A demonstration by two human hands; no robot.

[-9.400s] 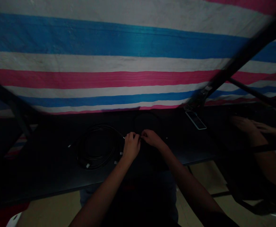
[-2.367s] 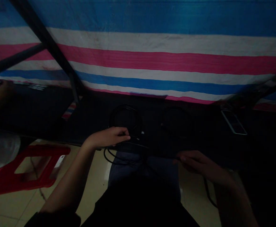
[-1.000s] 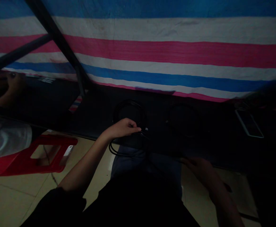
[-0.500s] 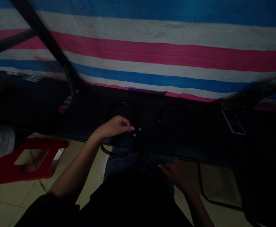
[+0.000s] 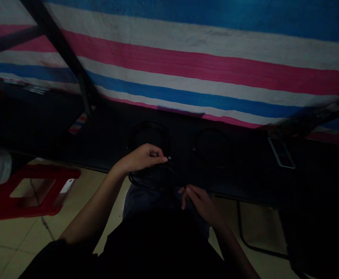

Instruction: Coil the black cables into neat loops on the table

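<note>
Dark counter (image 5: 108, 128): left coil (image 5: 152, 124) and fainter right coil (image 5: 220, 167) lie already wound. Held black cable (image 5: 137, 185) loops loosely by the front edge, seemingly unfinished. Left hand (image 5: 146, 157) pinches it; right hand (image 5: 197, 199) half-curled, grip indeterminable.

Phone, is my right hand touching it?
Apart. The head view shows the phone on the table, with a wide gap between it and your right hand.
</note>
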